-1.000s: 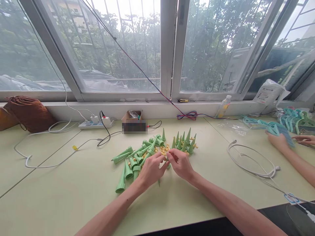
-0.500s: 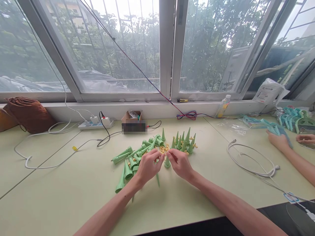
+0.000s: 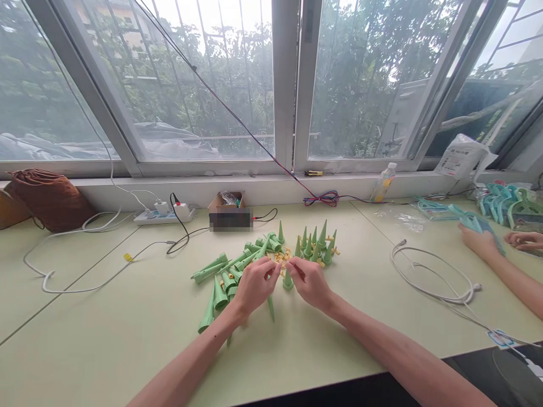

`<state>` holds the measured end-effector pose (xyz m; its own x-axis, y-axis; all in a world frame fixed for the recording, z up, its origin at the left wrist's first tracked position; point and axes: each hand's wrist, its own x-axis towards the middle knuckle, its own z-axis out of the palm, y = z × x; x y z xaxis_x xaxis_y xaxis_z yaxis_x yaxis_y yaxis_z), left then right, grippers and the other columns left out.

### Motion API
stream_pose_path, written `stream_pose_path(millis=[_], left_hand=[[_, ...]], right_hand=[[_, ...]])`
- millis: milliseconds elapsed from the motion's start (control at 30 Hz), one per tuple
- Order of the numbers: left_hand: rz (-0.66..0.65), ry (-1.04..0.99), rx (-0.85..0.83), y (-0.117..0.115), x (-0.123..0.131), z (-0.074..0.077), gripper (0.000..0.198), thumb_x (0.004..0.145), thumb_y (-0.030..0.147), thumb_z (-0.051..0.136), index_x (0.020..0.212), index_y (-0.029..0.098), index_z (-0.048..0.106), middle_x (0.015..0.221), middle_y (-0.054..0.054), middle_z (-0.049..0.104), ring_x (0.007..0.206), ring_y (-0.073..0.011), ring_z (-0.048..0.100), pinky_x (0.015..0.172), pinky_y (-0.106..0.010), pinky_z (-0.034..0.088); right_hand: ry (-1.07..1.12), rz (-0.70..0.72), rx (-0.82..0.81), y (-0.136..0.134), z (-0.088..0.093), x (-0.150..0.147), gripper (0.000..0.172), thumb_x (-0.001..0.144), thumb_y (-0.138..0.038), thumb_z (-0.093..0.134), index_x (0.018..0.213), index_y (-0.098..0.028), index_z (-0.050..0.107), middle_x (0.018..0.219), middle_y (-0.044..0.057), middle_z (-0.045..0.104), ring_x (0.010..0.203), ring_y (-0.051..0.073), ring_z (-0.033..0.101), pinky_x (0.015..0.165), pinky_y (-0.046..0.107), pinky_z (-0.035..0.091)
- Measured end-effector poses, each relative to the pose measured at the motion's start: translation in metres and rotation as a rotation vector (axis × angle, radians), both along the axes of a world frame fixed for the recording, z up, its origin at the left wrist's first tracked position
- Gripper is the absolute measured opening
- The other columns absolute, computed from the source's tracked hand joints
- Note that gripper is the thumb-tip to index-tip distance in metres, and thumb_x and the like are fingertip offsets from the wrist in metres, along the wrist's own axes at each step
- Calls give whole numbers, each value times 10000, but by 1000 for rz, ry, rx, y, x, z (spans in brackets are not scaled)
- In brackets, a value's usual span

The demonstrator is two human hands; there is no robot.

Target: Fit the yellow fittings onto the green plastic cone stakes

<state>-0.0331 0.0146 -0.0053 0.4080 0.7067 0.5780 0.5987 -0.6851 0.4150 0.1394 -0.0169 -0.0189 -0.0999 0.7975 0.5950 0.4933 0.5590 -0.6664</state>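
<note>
My left hand [image 3: 257, 285] is closed in a pinch beside a heap of green plastic spikes [image 3: 219, 294]. Facing it, my right hand [image 3: 311, 280] is pinched too, its fingertips close to the left ones. What either pinch holds is too small to make out. Just beyond the fingertips lie small yellow plastic pieces [image 3: 278, 256]. One green spike [image 3: 287, 280] stands point up, partly behind my right fingers. Another spike [image 3: 271, 310] shows below my left hand. Several upright spikes [image 3: 322, 234], some with yellow pieces on them, are grouped past my right hand.
A power strip [image 3: 165, 215], a small cardboard box [image 3: 224, 200] and a blurred dark block line the back. A white cable [image 3: 424, 282] lies coiled at right. Another person's hands [image 3: 481, 240] handle light-blue items at far right. A bottle [image 3: 384, 182] stands by the sill.
My left fingertips have drawn slightly back from the right ones, which stay nearly in place. The view has shifted very slightly.
</note>
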Motion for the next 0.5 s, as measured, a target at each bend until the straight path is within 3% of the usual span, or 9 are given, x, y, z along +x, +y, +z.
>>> stream_pose_path(millis=[500], left_hand=[[10, 126, -9, -4, 0, -1, 405, 984, 326, 443, 606, 182, 464, 614, 12, 491, 520, -114, 400, 525, -256, 307]], right_hand=[[1, 71, -64, 0, -3, 2, 349, 1026, -359, 397, 806, -188, 607, 617, -28, 474, 519, 109, 352, 522, 236, 309]])
